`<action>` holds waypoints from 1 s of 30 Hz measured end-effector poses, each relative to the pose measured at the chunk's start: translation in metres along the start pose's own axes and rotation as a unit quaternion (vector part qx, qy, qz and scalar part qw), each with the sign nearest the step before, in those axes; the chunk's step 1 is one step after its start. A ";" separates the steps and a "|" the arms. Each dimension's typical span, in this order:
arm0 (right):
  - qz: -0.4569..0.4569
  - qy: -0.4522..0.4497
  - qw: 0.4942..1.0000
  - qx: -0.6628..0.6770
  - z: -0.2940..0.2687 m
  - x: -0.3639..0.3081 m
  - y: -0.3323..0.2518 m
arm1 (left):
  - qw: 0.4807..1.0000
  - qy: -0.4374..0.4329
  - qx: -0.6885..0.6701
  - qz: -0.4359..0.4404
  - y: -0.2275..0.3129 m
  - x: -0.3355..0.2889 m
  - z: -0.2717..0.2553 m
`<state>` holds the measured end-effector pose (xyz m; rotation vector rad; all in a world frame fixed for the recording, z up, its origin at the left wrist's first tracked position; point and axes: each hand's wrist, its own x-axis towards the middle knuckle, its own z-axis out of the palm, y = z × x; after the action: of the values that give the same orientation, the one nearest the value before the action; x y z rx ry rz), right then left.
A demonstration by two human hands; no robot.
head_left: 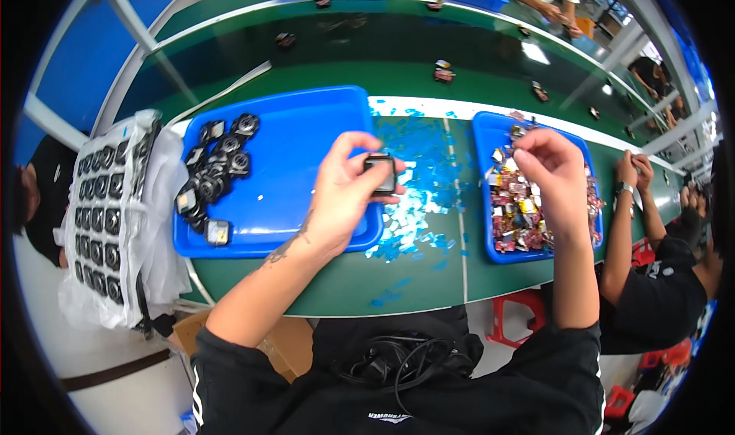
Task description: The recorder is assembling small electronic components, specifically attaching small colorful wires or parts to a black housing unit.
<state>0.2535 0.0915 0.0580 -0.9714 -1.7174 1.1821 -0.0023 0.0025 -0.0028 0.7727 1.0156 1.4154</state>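
Observation:
My left hand [343, 194] is closed around a small black square housing [389, 176] with a pale panel in it, thumb across its face. It is over the right edge of a large blue tray [298, 159], which has a pile of black camera-like units [222, 163] along its left side. My right hand [557, 171] hovers over a smaller blue tray [490, 220] full of small reddish-brown and yellow parts [521, 205]. Its thumb and forefinger are curled together in a pinch; whatever may be between them is too small to make out.
Blue film scraps [413, 213] litter the green bench between the trays. A stack of foam trays holding black units [103, 213] stands at far left. Beyond is a green conveyor [367, 48] carrying scattered small parts. A co-worker's arm [632, 205] is at right, near a red stool [511, 312].

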 end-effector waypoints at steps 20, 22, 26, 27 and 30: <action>0.190 -0.195 0.921 0.280 0.056 -0.028 0.014 | 0.828 -0.109 0.439 0.332 0.002 -0.019 0.014; 0.220 -0.191 0.907 0.303 0.056 -0.027 0.023 | 0.811 -0.126 0.457 0.342 0.000 -0.018 0.014; 0.261 -0.226 0.897 0.277 0.056 -0.030 0.027 | 0.807 -0.122 0.490 0.307 -0.004 -0.018 0.014; 0.243 -0.212 0.909 0.264 0.056 -0.031 0.025 | 0.817 -0.129 0.477 0.297 -0.003 -0.018 0.014; 0.230 -0.207 0.916 0.257 0.055 -0.031 0.027 | 0.818 -0.126 0.471 0.305 -0.005 -0.015 0.016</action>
<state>0.2183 0.0521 0.0134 -0.8508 -1.3778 2.1479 0.0156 -0.0105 0.0002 2.1147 1.3132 1.1988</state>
